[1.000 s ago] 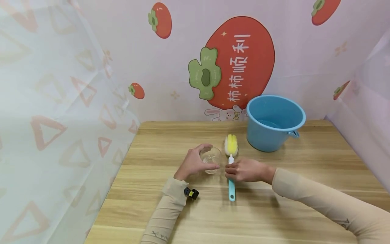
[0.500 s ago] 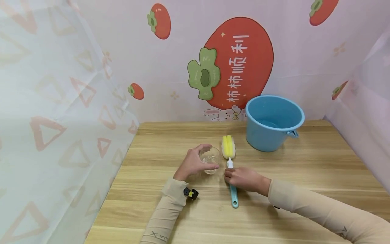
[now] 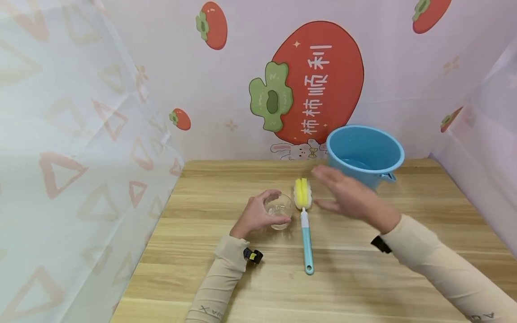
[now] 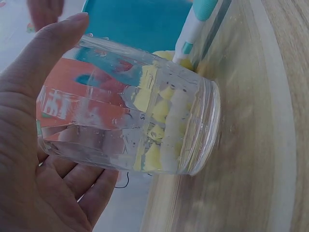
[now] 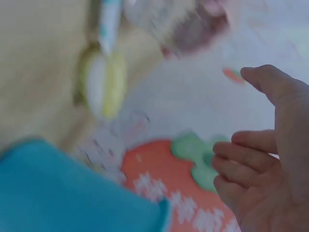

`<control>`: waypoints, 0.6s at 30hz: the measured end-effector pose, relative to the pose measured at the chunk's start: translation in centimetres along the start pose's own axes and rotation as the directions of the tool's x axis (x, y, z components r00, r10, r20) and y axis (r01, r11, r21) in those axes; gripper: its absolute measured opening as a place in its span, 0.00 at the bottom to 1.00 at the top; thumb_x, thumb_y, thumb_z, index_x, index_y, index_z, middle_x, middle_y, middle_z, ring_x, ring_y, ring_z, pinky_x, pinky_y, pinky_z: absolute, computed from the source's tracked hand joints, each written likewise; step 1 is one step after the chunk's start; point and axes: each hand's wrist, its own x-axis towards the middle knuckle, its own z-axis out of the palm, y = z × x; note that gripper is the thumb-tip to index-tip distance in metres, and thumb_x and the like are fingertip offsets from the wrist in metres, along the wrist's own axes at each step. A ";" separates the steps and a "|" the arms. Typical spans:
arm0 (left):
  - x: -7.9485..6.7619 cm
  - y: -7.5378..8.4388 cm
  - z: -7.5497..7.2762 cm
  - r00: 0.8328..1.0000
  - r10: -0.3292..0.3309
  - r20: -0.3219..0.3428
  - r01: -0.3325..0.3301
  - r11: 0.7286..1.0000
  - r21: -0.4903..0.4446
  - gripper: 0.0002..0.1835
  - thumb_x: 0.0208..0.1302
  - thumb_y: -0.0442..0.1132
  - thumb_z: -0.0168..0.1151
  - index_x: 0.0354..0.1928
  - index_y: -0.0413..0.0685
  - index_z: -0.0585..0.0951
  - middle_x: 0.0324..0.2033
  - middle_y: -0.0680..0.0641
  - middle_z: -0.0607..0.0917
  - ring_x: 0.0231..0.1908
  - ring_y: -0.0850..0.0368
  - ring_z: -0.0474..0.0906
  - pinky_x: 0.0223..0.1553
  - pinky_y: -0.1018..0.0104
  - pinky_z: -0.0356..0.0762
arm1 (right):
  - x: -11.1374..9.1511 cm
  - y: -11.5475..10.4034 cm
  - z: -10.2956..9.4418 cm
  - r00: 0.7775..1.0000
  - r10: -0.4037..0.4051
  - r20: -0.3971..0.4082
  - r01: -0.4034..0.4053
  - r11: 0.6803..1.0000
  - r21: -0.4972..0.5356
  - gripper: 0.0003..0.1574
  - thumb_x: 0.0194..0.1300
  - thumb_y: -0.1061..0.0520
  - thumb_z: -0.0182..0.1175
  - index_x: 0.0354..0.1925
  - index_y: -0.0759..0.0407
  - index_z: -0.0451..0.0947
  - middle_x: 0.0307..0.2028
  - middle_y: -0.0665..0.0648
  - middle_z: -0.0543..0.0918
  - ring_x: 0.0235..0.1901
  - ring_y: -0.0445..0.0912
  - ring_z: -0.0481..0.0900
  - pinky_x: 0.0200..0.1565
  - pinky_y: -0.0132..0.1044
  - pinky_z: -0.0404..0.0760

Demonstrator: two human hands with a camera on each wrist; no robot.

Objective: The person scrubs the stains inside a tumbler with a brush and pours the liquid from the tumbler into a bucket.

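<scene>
A clear glass cup (image 3: 281,210) stands upright on the wooden table, and my left hand (image 3: 257,216) grips it round the side with thumb and fingers. In the left wrist view the ribbed glass shows close up, with drops on its wall. Just right of the cup lies a cup brush (image 3: 306,240) with a yellow and white sponge head and a light blue handle. My right hand (image 3: 352,194) is in the air right of the sponge head, fingers extended, blurred and holding nothing. In the right wrist view the brush (image 5: 104,79) is apart from that hand.
A blue bucket (image 3: 367,146) stands at the back right of the table, partly behind my right hand. The wooden table (image 3: 194,215) ends at a patterned cloth wall (image 3: 230,89) behind and another at the left.
My right hand has let go of the brush and moved up and back towards the bucket. The brush has shifted slightly towards me and lies on the table. My left hand stays on the cup.
</scene>
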 end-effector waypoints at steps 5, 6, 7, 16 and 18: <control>0.0 0.1 -0.2 1.000 -0.019 0.003 0.019 1.000 0.006 0.49 0.47 0.58 0.86 0.70 0.49 0.77 0.67 0.42 0.83 0.69 0.46 0.79 0.69 0.43 0.76 | 0.3 2.4 -6.1 0.971 0.234 -0.053 -0.231 0.971 0.059 0.57 0.69 0.43 0.71 0.82 0.63 0.55 0.79 0.72 0.62 0.76 0.72 0.63 0.66 0.73 0.71; 0.0 0.1 -0.2 1.000 -0.023 0.004 0.023 1.000 0.005 0.49 0.47 0.58 0.87 0.70 0.49 0.77 0.67 0.42 0.83 0.69 0.46 0.78 0.69 0.43 0.76 | 0.2 3.0 -7.1 0.962 0.266 -0.066 -0.261 0.962 0.075 0.58 0.69 0.43 0.71 0.82 0.62 0.53 0.79 0.72 0.61 0.76 0.73 0.61 0.67 0.75 0.69; 0.0 0.2 -0.2 1.000 -0.025 0.003 0.025 1.000 0.003 0.49 0.46 0.58 0.87 0.70 0.49 0.77 0.67 0.42 0.83 0.69 0.46 0.78 0.69 0.43 0.75 | 0.1 3.8 -8.0 0.953 0.290 -0.086 -0.283 0.955 0.089 0.58 0.70 0.43 0.70 0.83 0.62 0.52 0.79 0.72 0.60 0.76 0.73 0.61 0.67 0.76 0.67; 0.0 0.3 0.0 1.000 -0.013 -0.007 0.014 1.000 0.022 0.49 0.47 0.58 0.87 0.70 0.48 0.77 0.66 0.42 0.83 0.69 0.45 0.79 0.69 0.44 0.76 | -2.0 11.2 -11.1 0.856 0.481 -0.190 -0.457 0.875 0.161 0.60 0.75 0.34 0.59 0.84 0.65 0.44 0.81 0.76 0.54 0.78 0.77 0.54 0.72 0.78 0.55; 0.0 0.3 -0.1 1.000 -0.011 -0.007 0.011 1.000 0.027 0.49 0.46 0.58 0.87 0.70 0.48 0.77 0.66 0.43 0.83 0.68 0.45 0.79 0.69 0.44 0.76 | -2.4 12.6 -10.8 0.833 0.533 -0.149 -0.510 0.844 0.164 0.62 0.75 0.31 0.56 0.84 0.66 0.42 0.81 0.76 0.52 0.78 0.77 0.51 0.72 0.79 0.53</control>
